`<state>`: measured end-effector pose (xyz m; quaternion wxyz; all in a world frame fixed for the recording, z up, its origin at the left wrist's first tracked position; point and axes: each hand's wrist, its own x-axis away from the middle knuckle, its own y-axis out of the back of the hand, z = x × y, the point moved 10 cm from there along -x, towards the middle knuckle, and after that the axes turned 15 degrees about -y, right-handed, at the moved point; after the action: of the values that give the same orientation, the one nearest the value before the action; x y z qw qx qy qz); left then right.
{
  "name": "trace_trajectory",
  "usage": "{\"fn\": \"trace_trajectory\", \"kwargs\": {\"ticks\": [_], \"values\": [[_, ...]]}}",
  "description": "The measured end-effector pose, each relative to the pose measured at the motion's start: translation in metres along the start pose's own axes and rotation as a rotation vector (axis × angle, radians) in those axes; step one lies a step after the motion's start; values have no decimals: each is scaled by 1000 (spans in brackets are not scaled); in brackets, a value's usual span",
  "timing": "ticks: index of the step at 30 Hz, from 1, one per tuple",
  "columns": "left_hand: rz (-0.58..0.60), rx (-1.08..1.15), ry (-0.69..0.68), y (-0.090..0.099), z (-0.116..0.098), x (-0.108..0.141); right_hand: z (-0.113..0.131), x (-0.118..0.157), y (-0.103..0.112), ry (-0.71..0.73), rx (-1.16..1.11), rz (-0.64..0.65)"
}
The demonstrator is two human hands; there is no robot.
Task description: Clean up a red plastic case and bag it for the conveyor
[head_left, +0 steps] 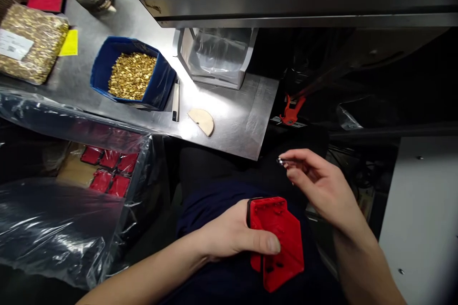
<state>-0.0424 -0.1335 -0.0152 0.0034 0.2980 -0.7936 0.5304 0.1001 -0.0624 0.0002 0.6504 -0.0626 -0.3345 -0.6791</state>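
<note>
My left hand (234, 233) grips a flat red plastic part (279, 243) with small holes, held over my lap, thumb across its face. My right hand (318, 183) hovers just above and to the right of it, fingertips pinched on a tiny shiny metal piece (281, 161). On the steel worktop (236, 124) above stands a blue bin (157, 88) filled with small gold-coloured metal pieces (131, 75).
A clear bag of gold pieces (30, 43) lies at far left. A box lined with plastic film (53, 219) holds several red parts (107, 169) at lower left. A beige half-round piece (202, 120), a small knife-like tool (175, 101), a plastic-lined container (216, 55) and an orange tool (292, 110) are nearby.
</note>
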Motion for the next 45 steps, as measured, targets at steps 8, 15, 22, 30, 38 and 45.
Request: {"fn": "trace_trajectory", "kwargs": {"ticks": [8,15,22,30,38,45], "values": [[15,69,-15,-10,-6,-14,29,70,-12,193,261,-2],[-10,30,-16,-8,-6,-14,38,72,-24,275,290,26],[-12,-16,-14,-8,-6,-13,42,77,-26,328,314,25],[14,-24,-12,-9,-5,-12,43,84,-28,360,349,-34],[34,-41,14,-8,-1,-10,45,88,-28,377,411,-62],[32,-46,2,-9,-2,-11,49,90,-29,390,431,-59]]}}
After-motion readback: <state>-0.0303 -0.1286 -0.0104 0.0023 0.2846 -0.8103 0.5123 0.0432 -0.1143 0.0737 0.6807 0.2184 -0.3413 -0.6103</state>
